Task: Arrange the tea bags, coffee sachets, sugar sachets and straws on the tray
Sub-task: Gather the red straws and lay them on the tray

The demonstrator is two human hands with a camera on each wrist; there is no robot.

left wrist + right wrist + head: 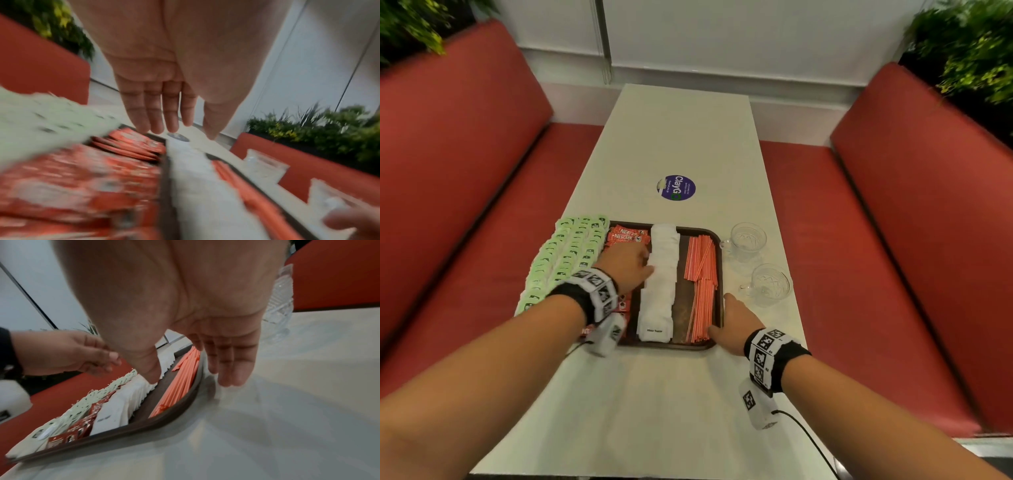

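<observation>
A dark brown tray [717, 236] lies on the white table. It holds rows of pale green tea bags [565, 253], red coffee sachets [626, 235], white sugar sachets [659, 274] and orange straws [700, 267]. My left hand [628, 265] hovers over the coffee sachets [127, 142], fingers [156, 113] straight, holding nothing, thumb beside the sugar row [191, 162]. My right hand [736, 320] is flat at the tray's right rim [191, 395], with its fingertips [230, 378] on the table and its thumb over the straws [180, 378]. The tea bags [102, 389] overhang the tray's left side.
Two clear glass cups [748, 240] [768, 284] stand on the table right of the tray. A round blue sticker [675, 187] lies beyond it. Red benches [465, 164] flank the table, with plants [969, 44] behind them. A cable [808, 442] trails from my right wrist.
</observation>
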